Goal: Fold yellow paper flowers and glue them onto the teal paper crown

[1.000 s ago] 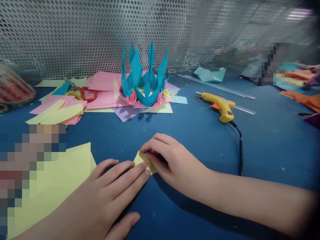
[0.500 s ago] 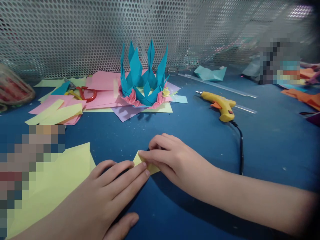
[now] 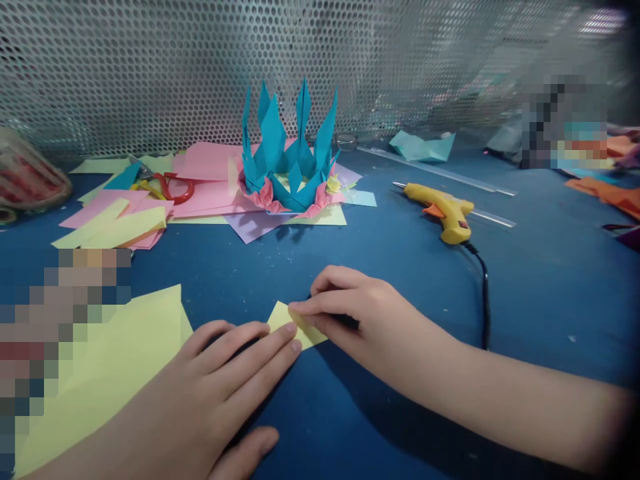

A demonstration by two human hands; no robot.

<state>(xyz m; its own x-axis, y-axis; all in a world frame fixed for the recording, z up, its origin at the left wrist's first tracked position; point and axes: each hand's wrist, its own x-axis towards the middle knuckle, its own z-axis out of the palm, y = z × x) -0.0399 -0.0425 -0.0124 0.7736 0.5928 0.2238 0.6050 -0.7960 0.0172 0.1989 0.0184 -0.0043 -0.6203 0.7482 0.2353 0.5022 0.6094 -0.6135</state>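
A small piece of yellow paper (image 3: 279, 316) lies on the blue table between my hands. My left hand (image 3: 225, 373) is laid out flat, its long fingers stretched over the left and front edge of the piece and its thumb apart on the table. Above the right part, my right hand (image 3: 357, 310) has thumb and index finger closed in a pinch on the same paper; its other fingers curl behind. Those fingers hide part of the piece, so its folds are hard to make out. A larger yellow sheet (image 3: 115, 360) rests under and beside my left forearm.
Behind stands a blue folded-paper crown (image 3: 295, 167) with pink pieces. Red-handled scissors (image 3: 175, 189) lie among loose papers (image 3: 205, 163) to its left. At right are a yellow glue gun (image 3: 440, 210) with a black cord (image 3: 484, 293) and clear glue sticks (image 3: 440, 172). A perforated metal screen (image 3: 175, 73) borders the back.
My right hand has shifted slightly right along the small yellow paper, so more of the paper shows. My left hand stays in nearly the same place.
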